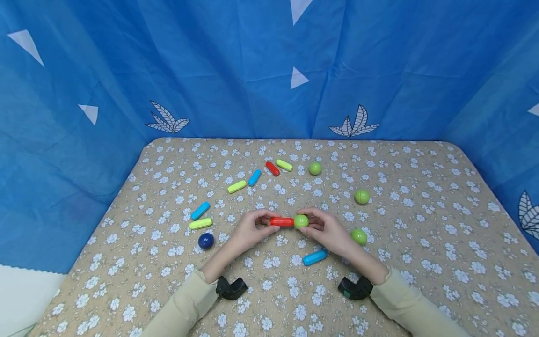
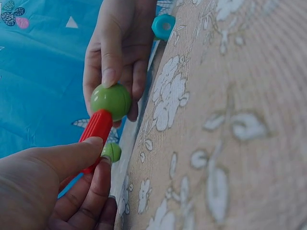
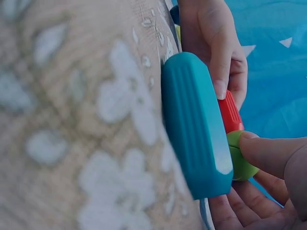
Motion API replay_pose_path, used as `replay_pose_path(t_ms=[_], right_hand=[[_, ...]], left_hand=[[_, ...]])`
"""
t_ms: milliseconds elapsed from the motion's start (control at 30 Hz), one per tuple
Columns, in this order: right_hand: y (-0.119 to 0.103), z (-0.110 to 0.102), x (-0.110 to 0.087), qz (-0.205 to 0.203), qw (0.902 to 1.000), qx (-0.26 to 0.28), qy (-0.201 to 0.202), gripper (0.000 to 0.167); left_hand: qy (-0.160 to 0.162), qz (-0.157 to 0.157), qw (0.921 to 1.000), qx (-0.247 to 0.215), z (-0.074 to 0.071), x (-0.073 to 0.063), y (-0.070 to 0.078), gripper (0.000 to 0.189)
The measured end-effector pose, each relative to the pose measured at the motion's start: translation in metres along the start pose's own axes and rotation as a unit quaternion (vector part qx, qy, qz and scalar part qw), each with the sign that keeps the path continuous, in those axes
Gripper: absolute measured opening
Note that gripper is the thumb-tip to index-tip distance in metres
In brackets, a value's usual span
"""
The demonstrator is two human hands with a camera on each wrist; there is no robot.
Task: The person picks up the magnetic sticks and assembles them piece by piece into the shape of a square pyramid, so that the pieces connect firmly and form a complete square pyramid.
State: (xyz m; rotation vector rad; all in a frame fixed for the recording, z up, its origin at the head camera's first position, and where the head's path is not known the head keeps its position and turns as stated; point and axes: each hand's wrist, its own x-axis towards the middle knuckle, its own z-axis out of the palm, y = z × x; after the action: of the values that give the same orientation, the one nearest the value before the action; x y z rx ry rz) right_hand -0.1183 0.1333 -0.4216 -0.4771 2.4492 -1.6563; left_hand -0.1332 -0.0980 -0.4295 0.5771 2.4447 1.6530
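Note:
My left hand (image 1: 251, 230) pinches a red ribbed rod (image 1: 282, 222) between thumb and fingers, near the middle of the table. Opposite it, my right hand (image 1: 330, 230) grips a green ball (image 1: 301, 221) by thumb and fingertips. The rod's right end touches the ball, in line with it; whether they are joined I cannot tell. In the left wrist view the red rod (image 2: 98, 125) meets the green ball (image 2: 111, 101) from below. A blue rod (image 3: 196, 127) fills the front of the right wrist view, lying on the cloth nearest my right hand.
Green balls (image 1: 361, 196) lie to the right and at the back. A dark blue ball (image 1: 206, 241) lies left of my left arm. Yellow-green rods (image 1: 200, 223), blue rods (image 1: 200, 211) and another red rod (image 1: 272, 168) form an arc on the flowered tablecloth (image 1: 126, 281). A blue curtain (image 1: 252, 70) hangs behind.

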Motion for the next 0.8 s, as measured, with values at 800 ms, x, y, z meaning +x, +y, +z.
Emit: replay_pose_path(t_ms=[800], right_hand=[[0.0074, -0.0008, 0.003, -0.028, 0.9994, -0.019, 0.005, 0.039]], left_hand=[[0.01, 0.015, 0.9991, 0.038, -0.0006, 0.0018, -0.0038, 0.025]])
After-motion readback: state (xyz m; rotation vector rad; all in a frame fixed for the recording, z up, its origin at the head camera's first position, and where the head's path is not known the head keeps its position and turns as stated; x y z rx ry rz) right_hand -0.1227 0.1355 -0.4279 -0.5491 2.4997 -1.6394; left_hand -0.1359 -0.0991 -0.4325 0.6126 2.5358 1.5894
